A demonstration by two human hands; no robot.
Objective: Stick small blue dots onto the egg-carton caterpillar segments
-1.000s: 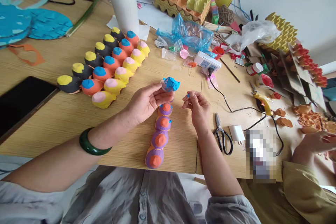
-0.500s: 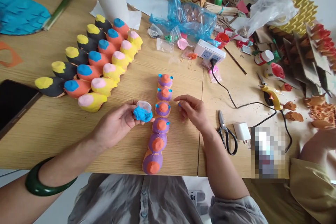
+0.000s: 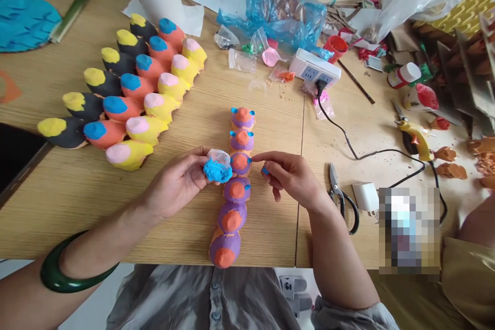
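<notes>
Nearby, scissors point(image 3: 340, 201) lie just beside the right hand point(image 3: 290, 178).

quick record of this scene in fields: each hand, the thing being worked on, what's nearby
left hand: holds a lump of blue clay in a clear wrapper, beside the strip
right hand: forefinger touching the third bump of the strip, a small blue bit pinched under the thumb
work piece: purple and orange egg-carton strip, small blue dots on the upper bumps
left of it: painted carton rows in black, orange, yellow
right of it: scissors, power strip, glue gun
surface: wooden table
</notes>
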